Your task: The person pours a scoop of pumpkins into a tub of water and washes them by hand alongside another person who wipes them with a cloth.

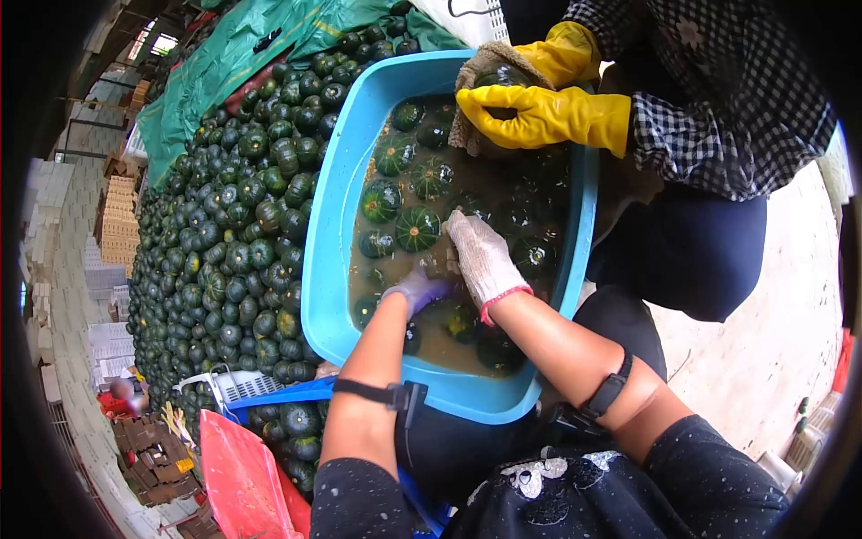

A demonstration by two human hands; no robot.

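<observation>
In front of me a blue tub (323, 260) holds murky brown water with several dark green striped squashes (418, 228) floating in it. My left hand (420, 289), in a purple glove, dips into the water, its fingers hidden beneath the surface. My right hand (483, 254), wearing a white knit glove with a pink cuff, is at the waterline just beside it. Its fingers are curled and held together; whatever lies inside them is hidden. One squash floats close to the right fingertips, up and to the left.
Across the tub, a person's yellow-gloved hands (557, 117) hold a brown cloth (465, 126) around a squash. A large heap of squashes (242, 234) rises on the left, partly under a green tarp (206, 90). A white crate (247, 384) and red plastic sheet (242, 476) lie nearer.
</observation>
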